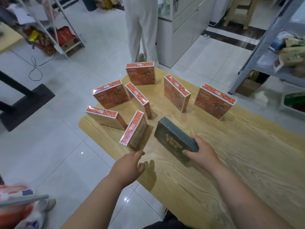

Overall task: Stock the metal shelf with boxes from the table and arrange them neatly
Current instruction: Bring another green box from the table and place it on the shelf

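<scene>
Boxes (178, 92) stand on the table (247, 162) — right hand (203, 152) grips the dark box (173, 138), probably to lift it; left hand (130, 164) loosely open, empty.

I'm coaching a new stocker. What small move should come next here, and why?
Probably bring the left hand onto the free side of the dark box, then lift with both. The right hand grips only its near end, the left is open and holds nothing, and the box lies on the wooden table.
</scene>
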The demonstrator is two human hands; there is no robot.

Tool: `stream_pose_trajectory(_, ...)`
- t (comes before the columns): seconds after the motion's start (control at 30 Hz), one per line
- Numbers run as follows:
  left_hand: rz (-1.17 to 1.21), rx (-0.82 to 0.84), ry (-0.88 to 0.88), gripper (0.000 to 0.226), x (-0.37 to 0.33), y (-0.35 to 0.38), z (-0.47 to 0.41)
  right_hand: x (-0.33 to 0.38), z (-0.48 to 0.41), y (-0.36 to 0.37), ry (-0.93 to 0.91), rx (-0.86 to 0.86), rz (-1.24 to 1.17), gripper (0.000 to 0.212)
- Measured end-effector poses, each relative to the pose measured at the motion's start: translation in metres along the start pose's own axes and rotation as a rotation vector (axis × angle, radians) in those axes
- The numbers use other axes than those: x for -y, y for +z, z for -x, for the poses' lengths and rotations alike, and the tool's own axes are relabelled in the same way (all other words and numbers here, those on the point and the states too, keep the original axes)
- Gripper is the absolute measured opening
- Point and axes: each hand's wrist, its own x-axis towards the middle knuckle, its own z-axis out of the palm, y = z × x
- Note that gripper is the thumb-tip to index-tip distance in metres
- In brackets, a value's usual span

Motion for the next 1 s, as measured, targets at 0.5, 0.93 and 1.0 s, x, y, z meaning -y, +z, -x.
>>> stream_pose_trajectory(0.5,0.03,-0.147,-0.313,0.044,0.106,-0.018,0.141,0.133,0.023,0.092,-0.231,0.467,-0.024,0.035)
stream_pose_trajectory(0.93,0.205,-0.524,-0.93,0.045,0.254,-0.012,0.397,0.335,0.125,0.361,-0.565,0.918,-0.044,0.029)
stream_pose_trajectory(1.0,0.2,-0.572,-1.046,0.044,0.261,-0.015,0.435,0.365,0.148,0.398,-0.587,1.013,-0.081,0.027)
